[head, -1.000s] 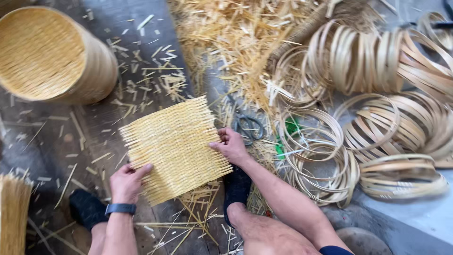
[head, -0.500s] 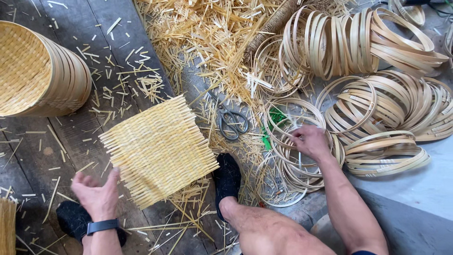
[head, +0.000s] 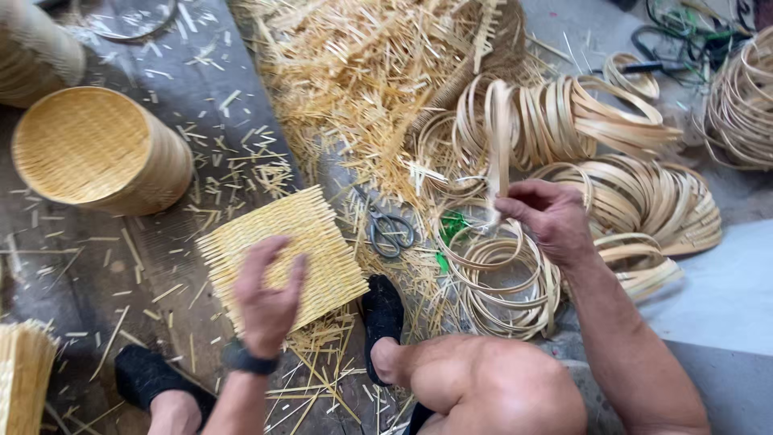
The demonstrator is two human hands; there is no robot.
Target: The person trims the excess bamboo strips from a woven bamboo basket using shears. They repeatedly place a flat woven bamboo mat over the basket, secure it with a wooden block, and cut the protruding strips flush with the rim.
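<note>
Nearest the camera, a bare knee (head: 491,387) fills the lower middle, and two feet in black shoes rest on the floor (head: 97,266), one shoe (head: 383,310) just right of the woven mat, the other (head: 149,377) at the lower left, partly cut off by the wrist. The left hand (head: 266,294), with a dark watch (head: 248,361) on its wrist, lies over the near edge of the square woven mat (head: 282,254) with fingers spread wide; it is blurred, so whether it presses or only hovers is hard to tell. The mat lies flat on the floor among short straw cuttings. To its right a pair of scissors (head: 391,232) rests on the litter, and something green (head: 451,229) shows beside it, mostly buried. The right hand (head: 547,217) is closed around a thin bamboo hoop (head: 501,137) held on edge, above a flat stack of hoops (head: 503,278). Farther off, more hoops (head: 628,161) lean in rows, some cut off at the right edge. A round woven basket (head: 97,157) lies on its side at the left; a heap of straw (head: 362,72) spreads behind. A bundle of strips (head: 24,374) is cut off at the lower left corner.
</note>
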